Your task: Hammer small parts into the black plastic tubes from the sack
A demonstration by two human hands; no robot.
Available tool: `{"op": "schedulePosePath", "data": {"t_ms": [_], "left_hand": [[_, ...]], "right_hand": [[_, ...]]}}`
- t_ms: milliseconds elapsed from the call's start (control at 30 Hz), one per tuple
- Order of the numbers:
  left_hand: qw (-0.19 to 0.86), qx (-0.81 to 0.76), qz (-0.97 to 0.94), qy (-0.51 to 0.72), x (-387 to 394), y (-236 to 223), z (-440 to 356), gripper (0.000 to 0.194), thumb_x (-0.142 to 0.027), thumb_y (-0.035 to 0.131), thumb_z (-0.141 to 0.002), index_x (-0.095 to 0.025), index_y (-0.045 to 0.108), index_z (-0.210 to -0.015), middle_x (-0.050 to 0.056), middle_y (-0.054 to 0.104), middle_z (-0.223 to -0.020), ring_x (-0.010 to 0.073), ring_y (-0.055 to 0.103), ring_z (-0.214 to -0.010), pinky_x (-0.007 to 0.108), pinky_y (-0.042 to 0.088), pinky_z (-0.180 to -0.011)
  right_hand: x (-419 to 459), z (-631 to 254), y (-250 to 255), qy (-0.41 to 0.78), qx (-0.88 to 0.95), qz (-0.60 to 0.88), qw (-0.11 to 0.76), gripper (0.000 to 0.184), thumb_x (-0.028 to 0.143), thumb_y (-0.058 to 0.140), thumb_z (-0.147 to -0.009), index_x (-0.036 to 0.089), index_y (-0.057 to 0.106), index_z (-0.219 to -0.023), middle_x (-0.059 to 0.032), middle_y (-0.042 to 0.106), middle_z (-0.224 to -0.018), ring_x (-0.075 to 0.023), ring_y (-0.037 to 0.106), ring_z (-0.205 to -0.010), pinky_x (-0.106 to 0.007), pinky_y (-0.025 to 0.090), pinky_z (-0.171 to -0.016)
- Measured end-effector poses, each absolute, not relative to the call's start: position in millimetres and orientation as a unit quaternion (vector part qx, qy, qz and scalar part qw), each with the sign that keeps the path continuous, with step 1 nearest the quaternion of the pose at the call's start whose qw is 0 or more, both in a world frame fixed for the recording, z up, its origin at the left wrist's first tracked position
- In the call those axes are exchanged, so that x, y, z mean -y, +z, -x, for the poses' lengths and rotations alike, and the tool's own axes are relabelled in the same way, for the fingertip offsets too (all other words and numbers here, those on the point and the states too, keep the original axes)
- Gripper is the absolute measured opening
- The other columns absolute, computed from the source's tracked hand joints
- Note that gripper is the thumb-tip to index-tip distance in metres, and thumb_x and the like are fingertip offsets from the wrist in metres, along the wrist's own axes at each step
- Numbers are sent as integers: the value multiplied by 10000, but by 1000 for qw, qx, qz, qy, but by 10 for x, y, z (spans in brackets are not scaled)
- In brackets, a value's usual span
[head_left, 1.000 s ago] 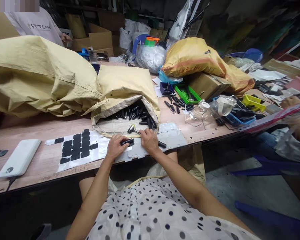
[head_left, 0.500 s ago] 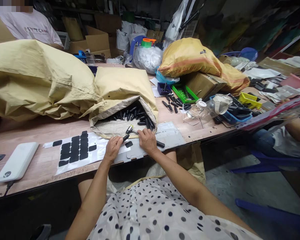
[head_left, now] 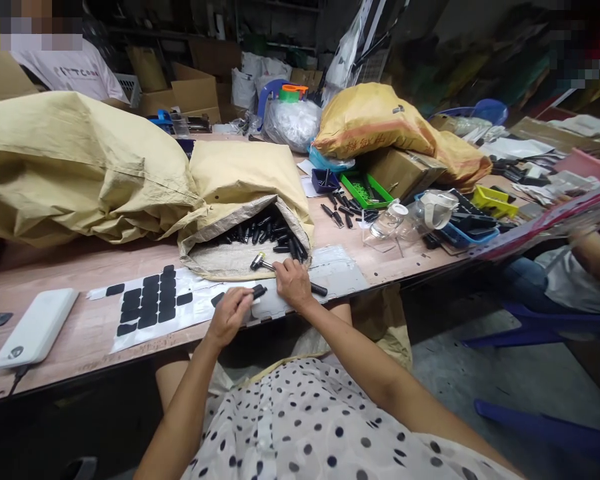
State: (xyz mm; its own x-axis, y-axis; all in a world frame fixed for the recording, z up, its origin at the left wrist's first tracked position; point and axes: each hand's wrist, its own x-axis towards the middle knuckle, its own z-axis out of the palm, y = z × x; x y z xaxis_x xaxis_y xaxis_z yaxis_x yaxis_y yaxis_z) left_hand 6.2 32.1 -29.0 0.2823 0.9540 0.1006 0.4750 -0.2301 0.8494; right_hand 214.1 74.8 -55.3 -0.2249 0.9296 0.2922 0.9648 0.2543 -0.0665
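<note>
My left hand (head_left: pixel 230 313) is closed on a small black plastic piece (head_left: pixel 259 291), which sticks out past the fingertips over the table's front edge. My right hand (head_left: pixel 293 283) grips a small hammer by its shaft. The hammer head (head_left: pixel 258 261) points left, in front of an open sack (head_left: pixel 230 259), and its black handle end (head_left: pixel 319 289) shows beyond my wrist. Many similar black pieces (head_left: pixel 265 230) lie inside the sack. Left of my left hand, black rounded squares (head_left: pixel 150 297) lie in rows on a white sheet (head_left: pixel 190 317); one dark square (head_left: pixel 218 299) is partly behind that hand.
A grey board (head_left: pixel 337 270) lies under my right hand. A white power bank (head_left: pixel 35 328) with a cable is at left. Further right are a green tray (head_left: pixel 365 192), loose black parts (head_left: pixel 337 215) and a clear bottle (head_left: pixel 387 221). Another person (head_left: pixel 585 273) sits at far right.
My left hand has moved slightly down, and the black piece in it has turned toward the right. The hammer head has shifted slightly left and down. The right hand stays nearly in place.
</note>
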Motion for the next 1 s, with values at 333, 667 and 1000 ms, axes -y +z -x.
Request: {"op": "schedulePosePath", "data": {"t_ms": [333,667,1000], "left_hand": [[409,-569,-712,45,456,-753,-176,326,-341,461,-953,-235,720,-1120,76,790,-954,261,744,-913,350,539,-832],[584,-436,-679,84,-99,-296,-207,391,-561,572,-865,-233,751,-978,21,760,-790,196,697,-615,303,544,-648],[216,-792,-475,318,-1819,-299,-156,334,-272,569,-820,-145,758,-1064,117,775,-839,305,731,-968,387,542,-913]], "right_hand": [[-752,-2127,-560,-58,777,612,136,258,225,460,-1015,226,671,-1163,-84,588,-961,-253,451,-915,-343,323,-756],[-740,-2121,-561,-62,778,610,140,253,218,469,-1012,226,672,-1163,-83,593,-950,-250,460,-907,-345,313,-743],[-726,-2109,-623,-79,781,598,164,216,198,502,-987,222,672,-1119,-73,573,-924,-239,445,-881,-339,306,-738]]}}
